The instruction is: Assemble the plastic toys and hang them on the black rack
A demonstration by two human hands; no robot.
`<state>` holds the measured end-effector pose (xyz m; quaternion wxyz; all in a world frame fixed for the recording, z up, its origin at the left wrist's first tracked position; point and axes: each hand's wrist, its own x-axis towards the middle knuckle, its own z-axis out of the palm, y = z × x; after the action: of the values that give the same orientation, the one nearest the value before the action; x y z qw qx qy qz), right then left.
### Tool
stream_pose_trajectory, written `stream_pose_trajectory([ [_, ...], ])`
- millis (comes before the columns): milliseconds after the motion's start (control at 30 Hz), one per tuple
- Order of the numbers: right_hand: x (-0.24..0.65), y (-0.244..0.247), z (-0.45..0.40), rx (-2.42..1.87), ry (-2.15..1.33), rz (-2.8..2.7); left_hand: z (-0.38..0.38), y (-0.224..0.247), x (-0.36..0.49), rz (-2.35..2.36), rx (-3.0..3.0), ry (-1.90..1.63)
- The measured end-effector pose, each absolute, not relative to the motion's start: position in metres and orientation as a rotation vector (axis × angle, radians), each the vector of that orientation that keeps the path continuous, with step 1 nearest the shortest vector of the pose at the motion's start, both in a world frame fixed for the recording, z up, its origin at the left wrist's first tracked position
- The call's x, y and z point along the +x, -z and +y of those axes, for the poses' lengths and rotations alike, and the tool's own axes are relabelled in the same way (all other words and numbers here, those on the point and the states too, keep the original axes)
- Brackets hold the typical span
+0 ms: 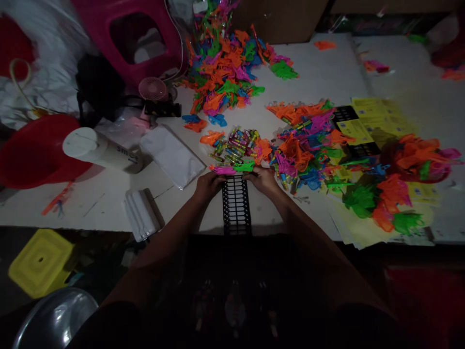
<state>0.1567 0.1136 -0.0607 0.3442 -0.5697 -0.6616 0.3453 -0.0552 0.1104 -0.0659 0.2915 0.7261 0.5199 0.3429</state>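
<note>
A narrow black slatted rack lies on the table, pointing away from me. My left hand is at its far left corner, fingers bent inward. At the far right corner is my right hand, its fingers also curled. A pink plastic piece and a green plastic piece lie across the rack's far end, close to my fingertips. What each hand grips is too dark and small to make out. Just beyond sits a heap of small tubes with coloured ends.
Mixed bright plastic pieces are piled at the back. More pieces lie right of the tubes, near a filled basket and yellow printed sheets. To the left are a white packet, a white bottle and a red basin.
</note>
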Motion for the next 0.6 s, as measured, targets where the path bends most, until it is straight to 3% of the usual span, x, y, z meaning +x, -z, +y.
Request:
stream_pose_trajectory([
  [600, 0.143, 0.066, 0.109, -1.546, -0.668, -1.889, 0.112, 0.069, -0.049, 1.408, 2.033, -0.958],
])
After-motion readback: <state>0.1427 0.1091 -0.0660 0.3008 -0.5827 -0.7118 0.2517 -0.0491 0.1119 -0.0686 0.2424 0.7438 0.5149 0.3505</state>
